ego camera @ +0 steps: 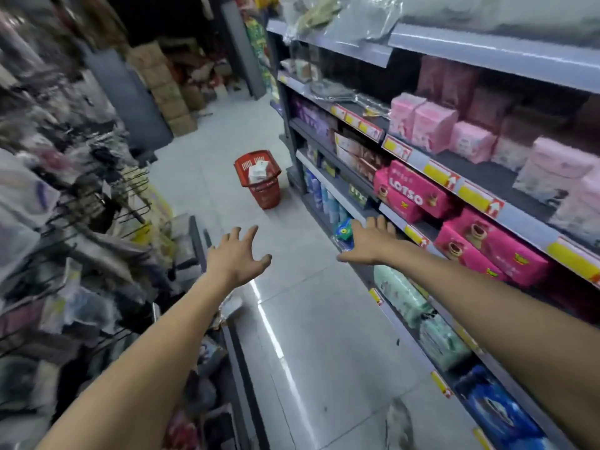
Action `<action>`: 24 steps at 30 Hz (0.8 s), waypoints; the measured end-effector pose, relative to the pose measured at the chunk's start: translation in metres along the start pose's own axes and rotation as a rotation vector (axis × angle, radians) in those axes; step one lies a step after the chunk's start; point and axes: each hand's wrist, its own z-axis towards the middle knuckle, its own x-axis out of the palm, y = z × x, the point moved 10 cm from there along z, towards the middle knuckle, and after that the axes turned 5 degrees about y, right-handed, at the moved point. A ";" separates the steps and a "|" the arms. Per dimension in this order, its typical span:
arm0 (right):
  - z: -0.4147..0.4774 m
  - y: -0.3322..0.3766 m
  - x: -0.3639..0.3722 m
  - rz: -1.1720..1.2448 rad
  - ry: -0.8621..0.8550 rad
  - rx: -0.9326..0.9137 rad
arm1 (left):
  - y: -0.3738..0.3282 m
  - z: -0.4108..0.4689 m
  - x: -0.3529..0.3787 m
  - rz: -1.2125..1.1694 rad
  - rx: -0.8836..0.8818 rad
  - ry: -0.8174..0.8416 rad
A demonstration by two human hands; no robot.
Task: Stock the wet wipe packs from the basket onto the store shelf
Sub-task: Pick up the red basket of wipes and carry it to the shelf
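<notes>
A red basket (263, 189) stands on the aisle floor some way ahead, beside the foot of the right-hand shelf unit. Pale wet wipe packs (258, 172) poke out of its top. My left hand (236, 254) is stretched forward over the floor with fingers spread, holding nothing. My right hand (371, 240) is also stretched forward, fingers straight, in front of the edge of a low shelf (388, 211), beside a blue and green pack (343, 231). Both hands are well short of the basket.
The shelf unit on the right carries pink LOTSO packs (409, 191), pale pink packs (433, 126), green packs (402, 293) and blue packs (496, 407). Hook racks of bagged goods (65, 222) line the left. Cardboard boxes (168, 92) are stacked at the aisle's far end.
</notes>
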 end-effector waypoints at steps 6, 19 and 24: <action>0.096 0.034 -0.093 0.023 -0.019 -0.138 | 0.018 0.072 -0.068 -0.032 -0.133 -0.097; 0.275 0.116 -0.202 0.015 -0.056 -0.272 | 0.075 0.241 -0.114 -0.188 -0.272 -0.124; 0.369 0.173 -0.224 -0.012 -0.046 -0.259 | 0.137 0.340 -0.103 -0.217 -0.271 -0.086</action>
